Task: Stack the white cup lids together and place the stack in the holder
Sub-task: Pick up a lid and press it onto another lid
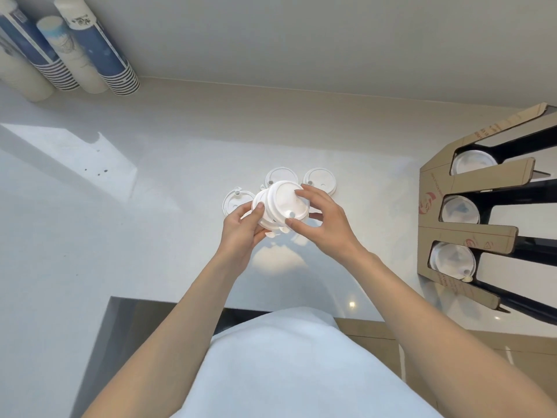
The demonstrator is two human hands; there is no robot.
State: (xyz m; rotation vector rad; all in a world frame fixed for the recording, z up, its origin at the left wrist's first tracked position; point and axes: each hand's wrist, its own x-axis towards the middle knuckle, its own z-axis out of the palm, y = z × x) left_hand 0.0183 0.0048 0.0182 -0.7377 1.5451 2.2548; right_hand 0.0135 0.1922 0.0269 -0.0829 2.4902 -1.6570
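A small stack of white lids [278, 208] is held just above the counter [150, 206]. It is gripped at its 9 o'clock edge by the left hand [241, 224] and at its 3 o'clock edge by the right hand [322, 220]. Three loose lids [319, 179] lie flat from 9 to 1 o'clock. The lids look light, thin, bendy and slippery, so the rims are best pinched gently. The cardboard holder [470, 233] stands at 3 o'clock.
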